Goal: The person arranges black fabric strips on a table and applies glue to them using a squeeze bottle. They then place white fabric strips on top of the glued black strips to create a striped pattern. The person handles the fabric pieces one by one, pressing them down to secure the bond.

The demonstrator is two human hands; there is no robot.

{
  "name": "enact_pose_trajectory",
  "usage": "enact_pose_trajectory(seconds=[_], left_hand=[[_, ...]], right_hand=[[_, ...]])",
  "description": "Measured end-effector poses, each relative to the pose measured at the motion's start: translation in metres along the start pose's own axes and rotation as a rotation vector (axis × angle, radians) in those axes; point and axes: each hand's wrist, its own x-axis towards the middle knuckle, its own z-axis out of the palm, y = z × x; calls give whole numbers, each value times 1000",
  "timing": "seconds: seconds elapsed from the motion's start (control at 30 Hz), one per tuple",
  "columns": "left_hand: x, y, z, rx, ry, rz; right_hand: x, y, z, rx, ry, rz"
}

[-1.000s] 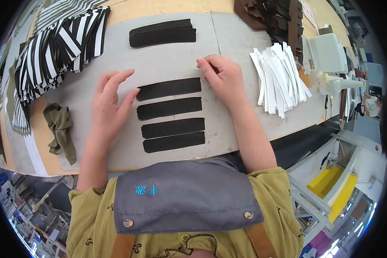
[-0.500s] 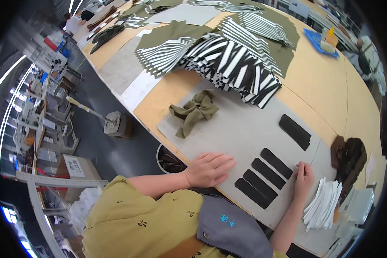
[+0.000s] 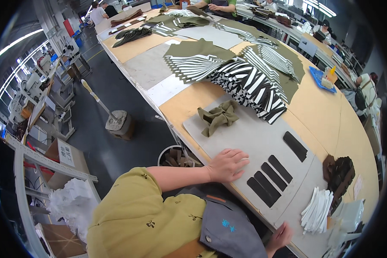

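Note:
My left hand [image 3: 228, 165] lies palm down at the front edge of the grey board [image 3: 249, 144], fingers stretched out, holding nothing. Several flat black strips with rounded ends [image 3: 280, 173] lie side by side on the board to its right. A wider black piece [image 3: 295, 146] rests farther back. Beyond my left hand is a crumpled olive cloth [image 3: 218, 118]. My right hand [image 3: 281, 235] is at the table's near edge, beyond the strips' near end and apart from them. Its fingers look loosely curled but are blurred, and whatever they might hold does not show.
A bundle of white strips [image 3: 317, 210] lies right, beside dark brown pieces [image 3: 340, 176]. Fanned black-and-white striped pieces [image 3: 249, 86] cover the middle of the table. A blue tray [image 3: 322, 79] sits far right. Left below the edge stands a bin of scraps [image 3: 176, 157]. People work beyond.
My right hand has drawn back from beside the black strips toward me and the table's near edge. My left hand stays flat at the edge. The view has tilted up, showing more of the far room.

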Motion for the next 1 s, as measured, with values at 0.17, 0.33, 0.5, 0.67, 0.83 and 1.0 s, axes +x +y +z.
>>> enact_pose_trajectory(seconds=[0.17, 0.33, 0.5, 0.67, 0.83, 1.0], left_hand=[[8, 3, 5, -31, -41, 16], [14, 0, 2, -81, -193, -21], [24, 1, -4, -81, -357, -43], [30, 4, -8, -34, -598, -69], [31, 6, -8, 46, -758, -63], [35, 4, -12, 42, -776, -49]], right_hand=[[-198, 84, 28, -1, 261, 885], [-178, 43, 120, -56, -377, 1120], [-161, 38, 154, -47, -494, 1169], [-148, 45, 167, -46, -546, 1202], [-139, 53, 165, -45, -586, 1227], [-137, 54, 163, -55, -612, 1225]])
